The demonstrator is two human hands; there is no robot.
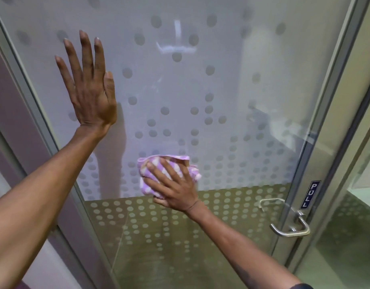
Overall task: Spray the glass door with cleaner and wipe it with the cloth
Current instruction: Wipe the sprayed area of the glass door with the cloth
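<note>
The glass door point(232, 65) fills the view, frosted and covered with round dots. My left hand point(89, 84) lies flat against the glass at upper left, fingers spread and pointing up. My right hand point(172, 184) presses a bunched purple and white checked cloth point(157, 163) against the glass near the middle, just above the line where the pale frosted band ends. No spray bottle is in view.
A metal lever handle point(289, 223) sits at the door's right edge under a blue PULL sign point(310, 194). The metal door frame point(334, 84) runs down the right side, with another glass panel point(347, 236) beyond it. A grey frame post point(29, 113) borders the left.
</note>
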